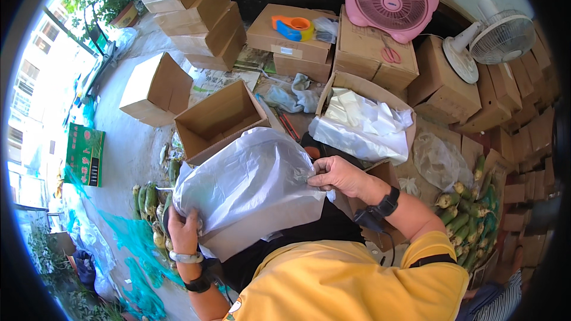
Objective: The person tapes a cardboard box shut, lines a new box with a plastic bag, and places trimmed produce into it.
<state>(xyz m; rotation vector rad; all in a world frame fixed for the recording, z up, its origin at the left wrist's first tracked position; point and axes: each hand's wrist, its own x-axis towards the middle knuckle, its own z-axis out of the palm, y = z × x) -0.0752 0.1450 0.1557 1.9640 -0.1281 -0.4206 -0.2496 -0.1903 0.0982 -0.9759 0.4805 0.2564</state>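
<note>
A thin translucent white plastic bag (254,178) is spread across my lap between both hands. My left hand (184,232) grips its lower left edge, thumb on top. The fingertips of my right hand (337,176) pinch its right edge. Just beyond the bag stands an open cardboard box (223,120), its near rim partly covered by the plastic. To the right, another open carton (363,122) holds a pile of folded white plastic bags, some draped over its near wall. How far the bag's mouth is parted cannot be told.
Green-skinned radishes lie in piles at left (149,200) and right (466,220). A teal net (134,236) trails on the floor at left. Beyond stand stacked cartons (200,13), a tape dispenser (293,28) on a box, red-handled scissors (391,55) and two fans.
</note>
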